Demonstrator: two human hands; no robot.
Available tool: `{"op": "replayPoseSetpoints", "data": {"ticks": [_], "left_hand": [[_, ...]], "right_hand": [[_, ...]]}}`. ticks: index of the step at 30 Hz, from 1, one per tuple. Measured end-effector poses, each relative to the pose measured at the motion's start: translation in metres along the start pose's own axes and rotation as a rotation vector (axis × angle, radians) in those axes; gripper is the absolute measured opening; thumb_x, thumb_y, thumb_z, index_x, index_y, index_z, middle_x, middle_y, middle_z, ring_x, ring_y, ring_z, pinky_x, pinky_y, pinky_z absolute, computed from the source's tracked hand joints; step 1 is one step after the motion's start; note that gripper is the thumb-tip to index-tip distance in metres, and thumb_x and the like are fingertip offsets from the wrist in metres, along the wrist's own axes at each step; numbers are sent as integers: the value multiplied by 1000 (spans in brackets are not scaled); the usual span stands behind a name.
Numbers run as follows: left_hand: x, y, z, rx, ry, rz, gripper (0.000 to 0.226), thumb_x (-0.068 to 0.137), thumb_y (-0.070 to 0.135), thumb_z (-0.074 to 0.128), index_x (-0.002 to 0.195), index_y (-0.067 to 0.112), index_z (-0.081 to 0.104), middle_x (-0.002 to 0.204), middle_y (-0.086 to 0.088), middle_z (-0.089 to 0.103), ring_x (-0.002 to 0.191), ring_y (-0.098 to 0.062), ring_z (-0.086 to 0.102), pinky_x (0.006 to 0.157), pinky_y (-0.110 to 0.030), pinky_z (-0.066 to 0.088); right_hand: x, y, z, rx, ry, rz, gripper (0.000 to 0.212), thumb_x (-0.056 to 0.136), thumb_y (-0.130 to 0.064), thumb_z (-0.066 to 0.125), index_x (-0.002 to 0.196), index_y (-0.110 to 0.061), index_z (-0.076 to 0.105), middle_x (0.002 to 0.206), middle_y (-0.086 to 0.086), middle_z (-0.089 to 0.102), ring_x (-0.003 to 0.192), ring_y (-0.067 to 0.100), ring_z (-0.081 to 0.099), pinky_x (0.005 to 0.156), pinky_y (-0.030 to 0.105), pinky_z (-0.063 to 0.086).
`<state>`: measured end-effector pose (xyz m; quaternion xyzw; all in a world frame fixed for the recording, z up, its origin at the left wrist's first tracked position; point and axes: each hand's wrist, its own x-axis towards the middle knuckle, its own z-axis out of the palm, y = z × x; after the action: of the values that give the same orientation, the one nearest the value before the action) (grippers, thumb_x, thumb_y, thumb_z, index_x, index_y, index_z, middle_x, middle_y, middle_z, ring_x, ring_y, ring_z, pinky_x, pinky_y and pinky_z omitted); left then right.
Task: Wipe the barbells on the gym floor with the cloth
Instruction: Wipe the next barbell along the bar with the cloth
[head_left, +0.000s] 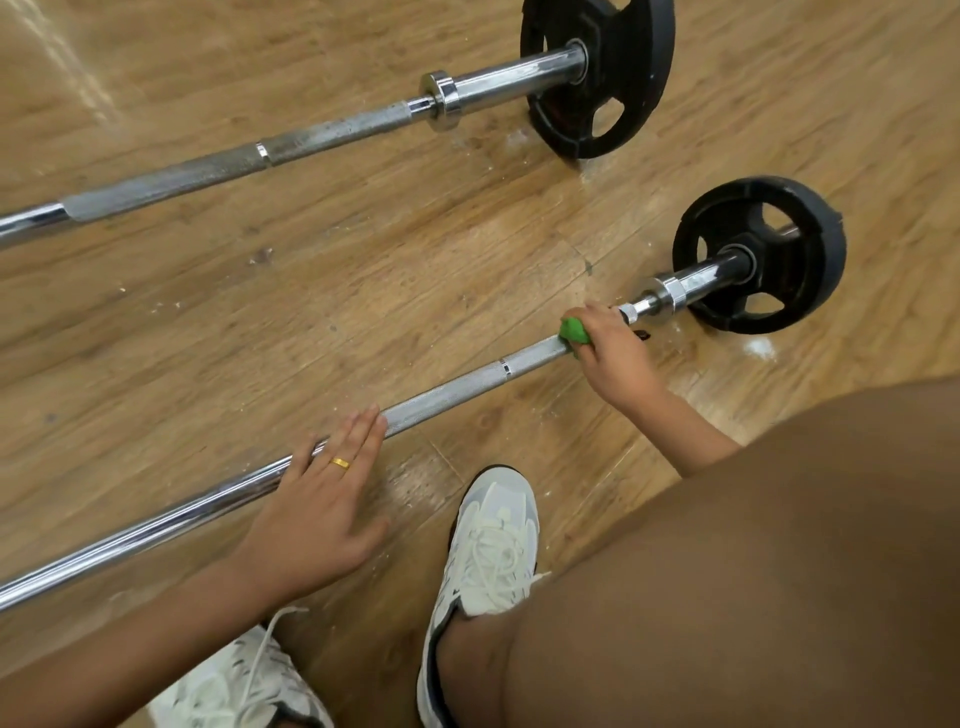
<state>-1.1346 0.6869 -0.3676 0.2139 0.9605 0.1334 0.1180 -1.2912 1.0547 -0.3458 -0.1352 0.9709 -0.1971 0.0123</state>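
Gripping cloth (573, 329) on barbell (457, 387), right hand (615, 356)

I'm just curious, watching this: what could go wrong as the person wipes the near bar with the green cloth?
The bar rests on a round plate; only the flat left hand steadies it, so it might roll toward the shoe.
The right hand grips the cloth close to the collar; sliding further could knock the knuckles.
The knurled surface may snag the cloth.
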Motion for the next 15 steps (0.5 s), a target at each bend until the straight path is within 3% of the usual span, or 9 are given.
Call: {"op": "replayPoseSetpoints", "data": {"ticks": [3, 7, 10, 13, 15], "left_hand": [[-3, -1, 0, -63, 14, -58, 94, 88, 58, 38, 161, 23, -11, 169, 4, -11, 155, -12, -8, 122, -31, -13], [-16, 10, 10, -11, 2, -84, 99, 88, 63, 39, 161, 15, -8, 169, -4, -11, 156, -19, -7, 123, -37, -8], [-22, 13, 11, -24, -12, -54, 103, 87, 69, 38, 160, 18, -14, 169, -3, -14, 154, -15, -14, 122, -34, -9], [-26, 14, 9, -40, -13, -19, 102, 86, 65, 44, 162, 14, -3, 170, -5, -3, 155, -15, -7, 122, -29, -5], [-29, 14, 8, 11, -17, -8, 97, 87, 61, 44, 162, 11, 7, 169, -8, 6, 155, -18, 6, 121, -30, 0]], "right_hand": [[-4, 8, -7, -11, -32, -15, 18, 90, -1, 55, 98, -16, 62, 98, -1, 56, 95, 22, 47, 81, 30, 31], [-8, 13, -5, -25, 74, 127, 16, 92, -3, 57, 96, -17, 63, 98, 1, 55, 95, 22, 47, 77, 31, 33], [-19, -1, -2, -14, 36, 67, 22, 85, 4, 56, 96, -14, 62, 96, -1, 51, 93, 20, 46, 72, 33, 34], [-22, 3, -10, -9, -22, 62, 21, 86, 4, 56, 99, -12, 62, 100, 2, 57, 95, 22, 49, 74, 38, 41], [-22, 11, -12, -16, 23, 121, 13, 90, -1, 58, 95, -12, 63, 99, 4, 59, 95, 27, 52, 78, 42, 44]]}}
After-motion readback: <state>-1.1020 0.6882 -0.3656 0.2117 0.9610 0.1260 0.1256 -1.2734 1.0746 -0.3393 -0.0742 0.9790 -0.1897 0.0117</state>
